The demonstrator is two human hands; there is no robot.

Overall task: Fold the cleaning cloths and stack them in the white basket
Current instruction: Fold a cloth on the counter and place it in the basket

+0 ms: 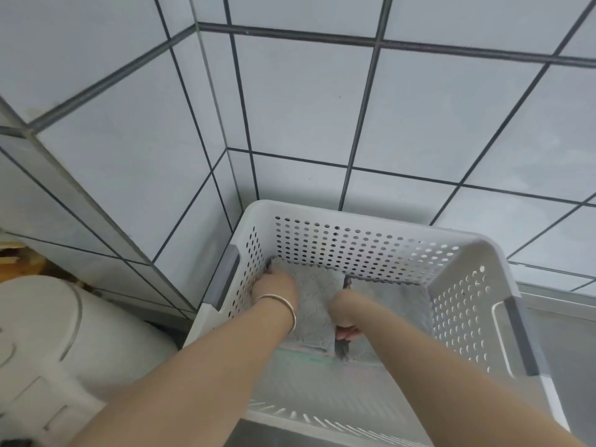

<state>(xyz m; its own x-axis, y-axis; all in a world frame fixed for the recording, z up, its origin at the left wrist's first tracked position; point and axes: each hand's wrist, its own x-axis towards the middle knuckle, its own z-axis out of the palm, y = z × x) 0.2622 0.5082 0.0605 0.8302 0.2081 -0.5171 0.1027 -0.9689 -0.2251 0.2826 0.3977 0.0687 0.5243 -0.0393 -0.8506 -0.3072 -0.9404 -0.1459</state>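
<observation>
A white perforated basket (361, 250) stands in the tiled corner. Two folded grey cloths lie side by side on its floor: the left cloth (317, 295) and the right cloth (396, 301). Both my arms reach down into the basket. My left hand (275, 283), with a metal bangle on the wrist, rests on the far left corner of the left cloth, fingers hidden against the basket wall. My right hand (345, 317) is bent at the wrist, fingers curled round the near right edge of the left cloth, at the gap between the two cloths.
White wall tiles with dark grout close in behind and to the left. A white rounded appliance (48, 333) stands at the lower left beside the basket. A steel surface (567, 333) runs to the right of the basket. The basket has grey handle grips on both sides.
</observation>
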